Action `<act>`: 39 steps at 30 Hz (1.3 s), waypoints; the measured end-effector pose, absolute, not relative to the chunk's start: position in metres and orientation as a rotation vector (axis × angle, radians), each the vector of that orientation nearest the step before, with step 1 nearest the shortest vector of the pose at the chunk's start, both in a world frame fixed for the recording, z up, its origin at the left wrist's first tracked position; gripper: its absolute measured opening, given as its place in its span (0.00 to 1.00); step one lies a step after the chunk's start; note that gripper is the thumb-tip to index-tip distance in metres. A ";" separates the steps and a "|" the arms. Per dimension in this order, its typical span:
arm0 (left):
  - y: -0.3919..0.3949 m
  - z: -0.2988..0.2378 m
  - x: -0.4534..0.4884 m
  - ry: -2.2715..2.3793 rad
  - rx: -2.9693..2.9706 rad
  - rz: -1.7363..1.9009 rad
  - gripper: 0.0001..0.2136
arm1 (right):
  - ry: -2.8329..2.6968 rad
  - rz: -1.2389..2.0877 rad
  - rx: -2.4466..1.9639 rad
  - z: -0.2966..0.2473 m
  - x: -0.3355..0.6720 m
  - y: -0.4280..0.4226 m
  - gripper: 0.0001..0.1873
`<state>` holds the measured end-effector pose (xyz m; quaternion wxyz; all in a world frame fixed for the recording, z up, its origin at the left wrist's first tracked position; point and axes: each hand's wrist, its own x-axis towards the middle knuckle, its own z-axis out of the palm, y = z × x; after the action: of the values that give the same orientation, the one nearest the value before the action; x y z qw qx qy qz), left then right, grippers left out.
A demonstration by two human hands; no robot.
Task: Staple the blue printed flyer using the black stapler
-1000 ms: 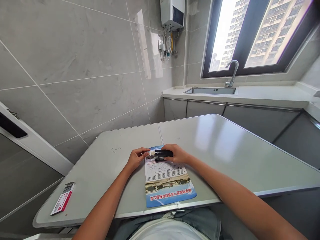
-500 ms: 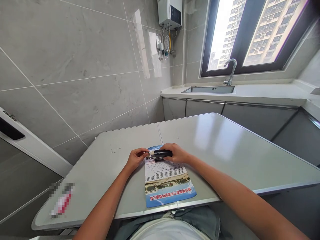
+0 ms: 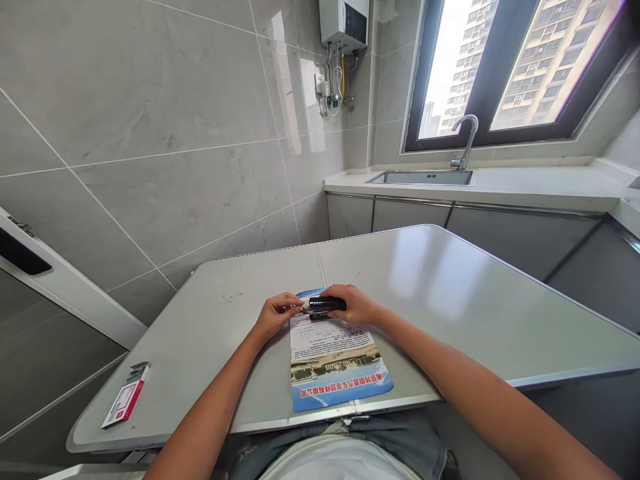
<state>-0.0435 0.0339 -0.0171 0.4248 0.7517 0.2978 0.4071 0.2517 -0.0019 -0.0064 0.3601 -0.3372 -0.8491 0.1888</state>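
Wrapped around one end of a black stapler [image 3: 323, 304], the right hand [image 3: 354, 305] holds it over a printed sheet's [image 3: 335, 367] far part; the left hand [image 3: 275, 315] has fingertips together at its other end, pinching something too small to tell. The sheet lies by the table's [image 3: 500, 320] near edge, a red-and-white box [image 3: 125, 403] near the left corner.

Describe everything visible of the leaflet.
The leaflet looks like paper or card, with dark print on white, a picture strip, red characters and blue ends. It lies flat on the table by the front edge; the left hand, right hand and stapler partly cover its far end. Whether they touch it is unclear.
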 end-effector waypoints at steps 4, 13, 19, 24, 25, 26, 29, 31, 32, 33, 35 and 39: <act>0.034 -0.020 -0.044 0.739 1.972 0.960 0.10 | -2.186 0.482 -0.872 -0.008 0.252 -0.001 0.24; 0.027 -0.015 -0.042 0.872 2.072 0.853 0.13 | -2.205 0.479 -0.835 -0.008 0.252 -0.002 0.25; 0.025 -0.015 -0.042 0.908 2.119 0.799 0.14 | -2.218 0.485 -0.834 -0.010 0.253 0.000 0.24; 0.023 -0.011 -0.040 0.892 2.219 0.770 0.13 | -2.236 0.489 -0.817 -0.009 0.253 -0.001 0.23; 0.022 -0.011 -0.040 0.885 2.228 0.773 0.12 | -2.235 0.493 -0.818 -0.008 0.253 -0.001 0.23; 0.022 -0.010 -0.039 0.878 2.232 0.779 0.12 | -2.232 0.496 -0.821 -0.008 0.253 -0.001 0.23; 0.022 -0.010 -0.039 0.846 2.237 0.790 0.08 | -2.213 0.499 -0.829 -0.008 0.254 -0.001 0.24; 0.023 -0.010 -0.040 0.822 2.243 0.798 0.06 | -2.197 0.498 -0.834 -0.008 0.255 -0.001 0.24; 0.024 -0.010 -0.040 0.815 2.245 0.802 0.06 | -2.191 0.497 -0.835 -0.008 0.255 -0.001 0.24; 0.024 -0.010 -0.040 0.814 2.245 0.808 0.06 | -2.185 0.497 -0.836 -0.008 0.256 0.000 0.24; 0.025 -0.010 -0.041 0.821 2.246 0.818 0.07 | -2.179 0.492 -0.834 -0.007 0.257 0.000 0.24; 0.027 -0.010 -0.044 0.831 2.244 0.837 0.09 | -2.171 0.482 -0.837 -0.005 0.260 0.002 0.23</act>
<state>-0.0437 0.0270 -0.0100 0.2985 0.8447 0.3129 0.3152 0.2601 0.0019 -0.0051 0.3735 -0.3267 -0.8476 0.1880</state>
